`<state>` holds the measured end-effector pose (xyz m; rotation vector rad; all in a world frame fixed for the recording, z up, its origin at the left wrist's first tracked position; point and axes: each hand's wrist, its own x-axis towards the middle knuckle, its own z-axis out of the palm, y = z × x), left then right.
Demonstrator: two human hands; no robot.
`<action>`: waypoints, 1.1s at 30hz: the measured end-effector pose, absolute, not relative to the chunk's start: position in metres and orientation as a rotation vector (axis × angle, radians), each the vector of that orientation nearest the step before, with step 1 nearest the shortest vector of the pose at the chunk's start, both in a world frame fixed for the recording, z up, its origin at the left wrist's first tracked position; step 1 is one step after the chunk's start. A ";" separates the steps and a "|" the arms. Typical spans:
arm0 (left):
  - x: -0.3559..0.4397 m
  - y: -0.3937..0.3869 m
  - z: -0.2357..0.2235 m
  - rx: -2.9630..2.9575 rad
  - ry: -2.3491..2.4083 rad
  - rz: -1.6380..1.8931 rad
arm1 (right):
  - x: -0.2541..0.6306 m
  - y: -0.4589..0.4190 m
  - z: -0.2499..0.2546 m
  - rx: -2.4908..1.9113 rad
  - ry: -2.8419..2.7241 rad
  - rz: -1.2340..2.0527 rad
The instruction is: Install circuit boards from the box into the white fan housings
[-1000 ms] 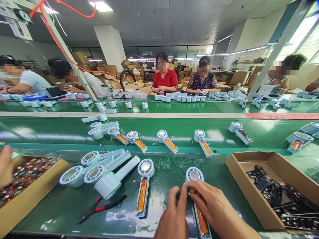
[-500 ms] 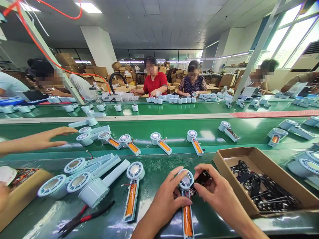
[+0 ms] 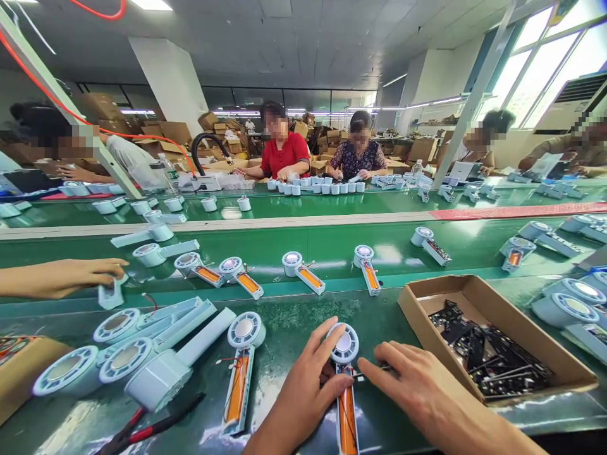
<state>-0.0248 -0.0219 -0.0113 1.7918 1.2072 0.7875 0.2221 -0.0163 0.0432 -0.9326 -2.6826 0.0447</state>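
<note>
A white handheld fan unit (image 3: 344,346) with a round head and an open handle showing an orange battery (image 3: 348,417) lies on the green bench in front of me. My left hand (image 3: 303,392) grips it at the neck, fingers spread beside the head and thumb against the handle. My right hand (image 3: 408,385) comes in from the right. Its fingertips pinch a small black circuit board (image 3: 379,367) at the top of the handle, and the board is mostly hidden.
A cardboard box (image 3: 422,316) of black circuit boards stands at the right. To the left lie a second open unit (image 3: 239,373), a pile of white fan housings (image 3: 128,357) and red-handled pliers (image 3: 142,433). A co-worker's hand (image 3: 71,277) holds a white part. More units ride the conveyor (image 3: 332,243), and workers sit opposite.
My right hand has lowered the black board from beside the fan head to the handle's top. The co-worker's hand at left has drawn back holding a white part. The view shifted slightly.
</note>
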 end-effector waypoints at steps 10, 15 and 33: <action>-0.022 -0.025 -0.009 1.744 1.197 0.876 | 0.212 -0.036 0.012 -1.151 -2.347 0.571; -0.017 -0.026 -0.001 1.636 1.211 0.878 | 0.199 -0.041 0.013 -1.318 -2.136 1.061; 0.017 -0.040 -0.031 1.510 1.449 1.175 | 0.178 -0.061 -0.025 -1.339 -1.937 0.375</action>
